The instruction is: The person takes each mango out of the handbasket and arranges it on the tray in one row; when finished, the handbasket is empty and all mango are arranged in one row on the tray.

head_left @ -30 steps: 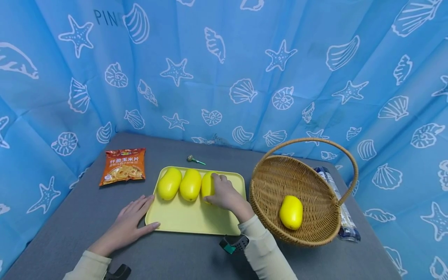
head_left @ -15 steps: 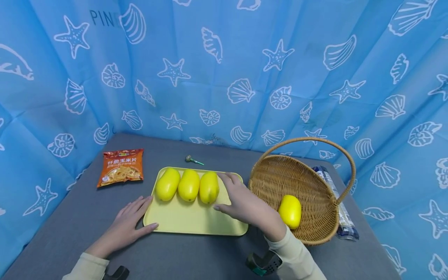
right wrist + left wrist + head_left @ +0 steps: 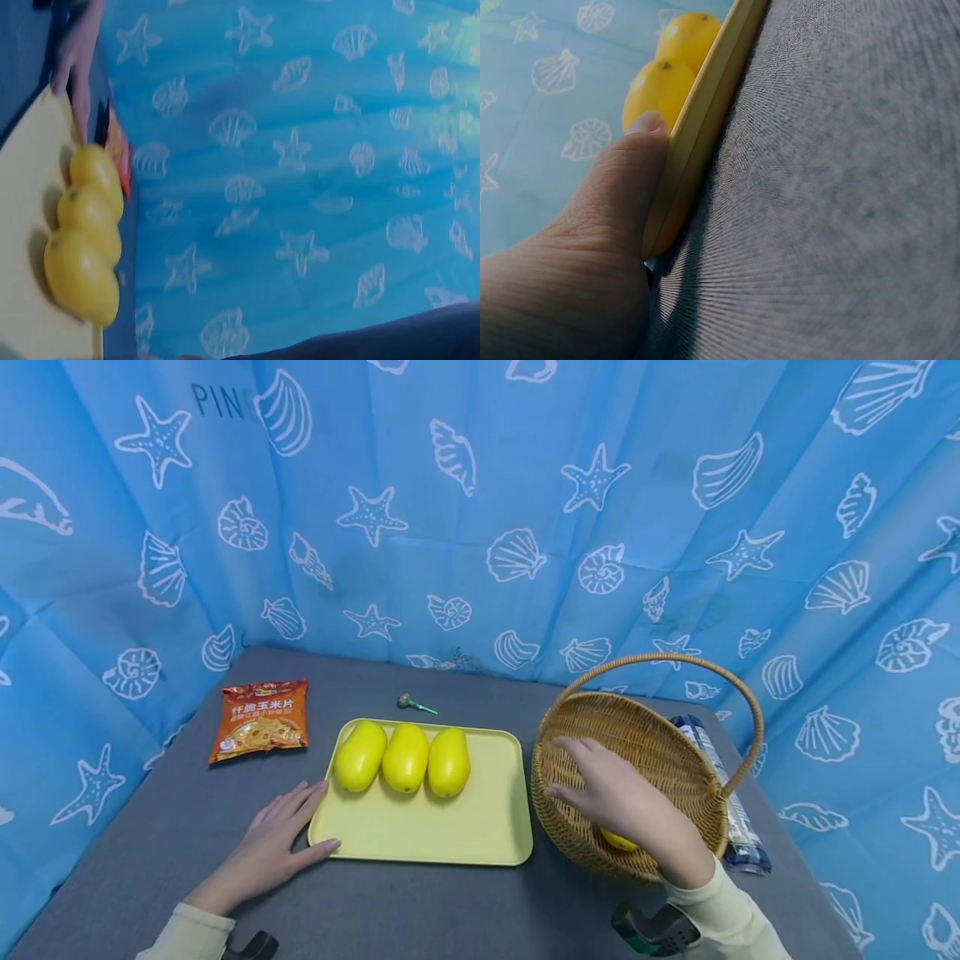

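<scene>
Three smooth yellow mangoes (image 3: 405, 758) lie side by side along the far part of a pale yellow tray (image 3: 427, 831). At the tray's left edge my left hand (image 3: 273, 839) rests with its fingers straight; its thumb touches the rim in the left wrist view. My right hand (image 3: 611, 789) is over the wicker basket (image 3: 660, 735), fingers extended and holding nothing. Beneath it in the basket is another mango (image 3: 618, 840), mostly hidden by the hand. In the right wrist view, the row of mangoes (image 3: 81, 274) and the left hand at the tray's corner show.
An orange snack bag (image 3: 261, 720) lies left of the tray. Behind the tray is a small round-headed thing on a green stick (image 3: 417, 703). A dark blue and clear package (image 3: 742, 835) lies behind the basket's right side, and the basket's tall handle (image 3: 720, 667) arches up. A shell-patterned blue curtain (image 3: 480, 527) hangs behind.
My right hand has let go of the rightmost mango on the tray and moved right, over the basket. The left hand has stayed at the tray's edge.
</scene>
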Demonstrator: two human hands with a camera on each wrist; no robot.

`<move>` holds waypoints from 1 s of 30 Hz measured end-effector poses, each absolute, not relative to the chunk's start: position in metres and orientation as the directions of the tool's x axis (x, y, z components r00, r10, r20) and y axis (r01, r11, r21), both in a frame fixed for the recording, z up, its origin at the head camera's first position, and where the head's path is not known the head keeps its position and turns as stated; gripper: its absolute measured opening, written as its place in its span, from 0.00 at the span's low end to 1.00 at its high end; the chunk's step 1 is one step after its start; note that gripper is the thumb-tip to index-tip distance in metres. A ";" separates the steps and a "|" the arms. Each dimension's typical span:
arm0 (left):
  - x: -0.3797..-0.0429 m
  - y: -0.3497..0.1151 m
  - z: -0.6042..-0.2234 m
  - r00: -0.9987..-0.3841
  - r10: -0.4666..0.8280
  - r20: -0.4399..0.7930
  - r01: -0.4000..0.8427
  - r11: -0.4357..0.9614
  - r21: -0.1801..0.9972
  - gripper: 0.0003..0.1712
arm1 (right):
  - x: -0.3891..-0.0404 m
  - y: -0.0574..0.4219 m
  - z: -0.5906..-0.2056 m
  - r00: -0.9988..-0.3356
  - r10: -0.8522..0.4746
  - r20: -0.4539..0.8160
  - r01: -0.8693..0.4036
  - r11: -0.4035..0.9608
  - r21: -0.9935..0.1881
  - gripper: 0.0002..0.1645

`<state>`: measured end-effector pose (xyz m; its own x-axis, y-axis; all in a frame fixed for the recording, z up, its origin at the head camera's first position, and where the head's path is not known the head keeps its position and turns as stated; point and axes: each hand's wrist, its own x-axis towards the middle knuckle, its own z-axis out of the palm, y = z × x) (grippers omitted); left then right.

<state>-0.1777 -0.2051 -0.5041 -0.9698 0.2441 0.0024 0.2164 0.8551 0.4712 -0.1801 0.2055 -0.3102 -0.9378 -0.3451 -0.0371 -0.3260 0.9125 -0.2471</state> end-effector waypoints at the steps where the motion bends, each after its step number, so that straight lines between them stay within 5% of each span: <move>1: -0.178 -0.205 -0.504 -0.970 0.245 0.005 0.218 0.855 0.470 0.57 | -0.181 0.211 -0.311 -0.942 -0.331 -0.050 -0.310 0.919 -0.245 0.36; 19: -0.179 -0.206 -0.506 -0.971 0.237 -0.015 0.199 0.850 0.487 0.59 | -0.187 0.283 -0.353 -0.968 -0.046 -0.245 0.001 0.982 -0.187 0.40; 30: -0.179 -0.206 -0.507 -0.972 0.236 -0.017 0.198 0.850 0.489 0.58 | -0.188 0.293 -0.365 -0.941 -0.020 -0.336 0.061 0.972 -0.228 0.48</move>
